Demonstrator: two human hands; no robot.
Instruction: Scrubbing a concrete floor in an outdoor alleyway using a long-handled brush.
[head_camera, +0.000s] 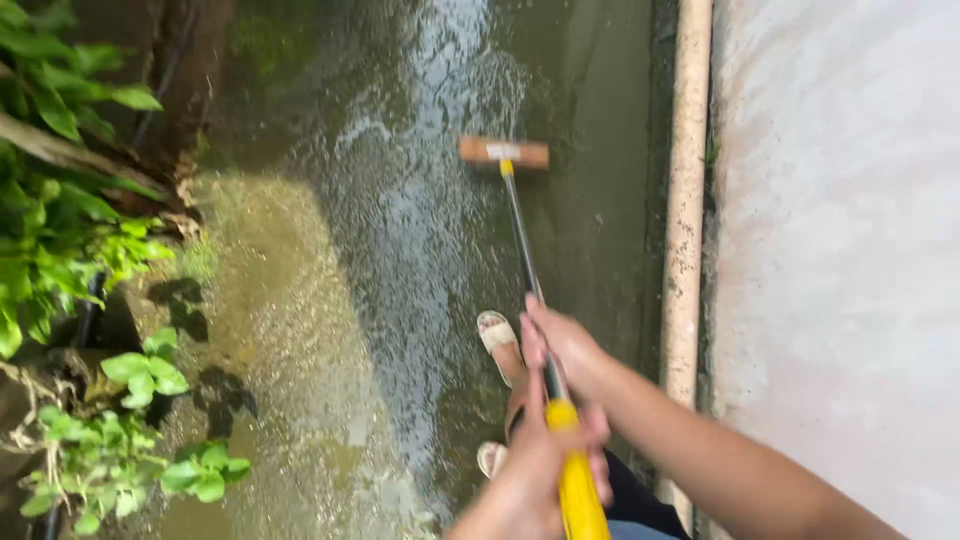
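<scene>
A long-handled scrubbing brush with a brown wooden head (504, 152) rests on the wet ground ahead of me. Its thin metal shaft (520, 235) runs back to a yellow grip (578, 490). My right hand (562, 345) is wrapped around the shaft higher up, just above the yellow part. My left hand (545, 460) grips the yellow section close to my body. My feet in light sandals (497, 335) stand on the wet concrete beside the shaft.
The narrow concrete path (400, 250) is wet and foamy with splashing water. A pale pipe (686, 200) runs along a whitish wall (840, 250) on the right. Green leafy plants (60, 240) and dark stems line the left edge.
</scene>
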